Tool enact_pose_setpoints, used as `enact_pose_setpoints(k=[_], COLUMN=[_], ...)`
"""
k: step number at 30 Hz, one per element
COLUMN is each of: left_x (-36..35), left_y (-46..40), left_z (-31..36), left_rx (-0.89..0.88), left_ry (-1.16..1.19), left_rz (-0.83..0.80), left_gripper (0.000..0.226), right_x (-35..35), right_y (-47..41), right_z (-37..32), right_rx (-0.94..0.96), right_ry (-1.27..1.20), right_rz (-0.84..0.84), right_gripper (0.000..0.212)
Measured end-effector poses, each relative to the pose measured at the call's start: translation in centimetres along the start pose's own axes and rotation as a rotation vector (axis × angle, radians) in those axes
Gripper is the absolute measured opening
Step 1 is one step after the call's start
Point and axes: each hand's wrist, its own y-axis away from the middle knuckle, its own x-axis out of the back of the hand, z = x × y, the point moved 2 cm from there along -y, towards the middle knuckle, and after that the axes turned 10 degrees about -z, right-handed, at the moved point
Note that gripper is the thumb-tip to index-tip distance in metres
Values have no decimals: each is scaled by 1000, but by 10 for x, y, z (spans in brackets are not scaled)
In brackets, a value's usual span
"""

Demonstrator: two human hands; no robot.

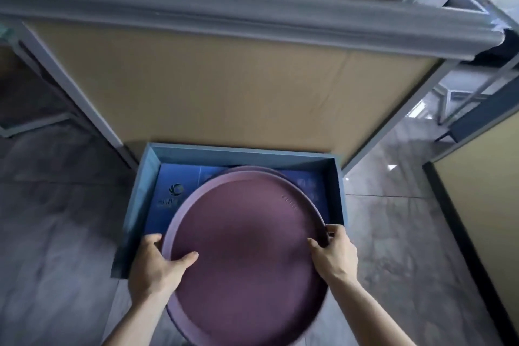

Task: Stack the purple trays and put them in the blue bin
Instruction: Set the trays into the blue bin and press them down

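Observation:
A large round purple tray [247, 255] fills the lower middle of the head view, with the rim of a second purple tray [252, 168] showing just under its far edge. My left hand [157, 264] grips the stack's left rim, thumb resting inside the top tray. My right hand [334, 253] clasps the right rim. The stack hovers tilted over the blue bin [140, 191], which sits on the floor. The bin's near wall is hidden by the trays.
Blue printed material [174, 191] lines the bin's bottom. A grey-framed table with a cardboard panel [224, 93] stands right behind the bin. Glossy grey floor tiles [56, 233] lie on both sides, and another frame and panel [483, 191] stand at the right.

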Motion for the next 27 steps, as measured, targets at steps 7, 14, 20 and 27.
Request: enact_pose_setpoints(k=[7,14,20,27], left_x=[-16,-32,-35,-39], left_y=[-23,-32,-36,-31], left_z=[-2,3,10,8], left_rx=[-4,-4,-18,-66], left_ry=[-70,-127,-162,-239], left_rz=[25,43,94,167], left_gripper=[73,74,76,77], right_x=[-17,-18,-21,-26], right_y=[-24,-41,-52,-45], right_z=[5,3,-7,4], right_rx=[-52,-57,-25,28], right_ry=[43,99,107,118], right_rz=[14,39,25,29], right_gripper=[46,54,60,67])
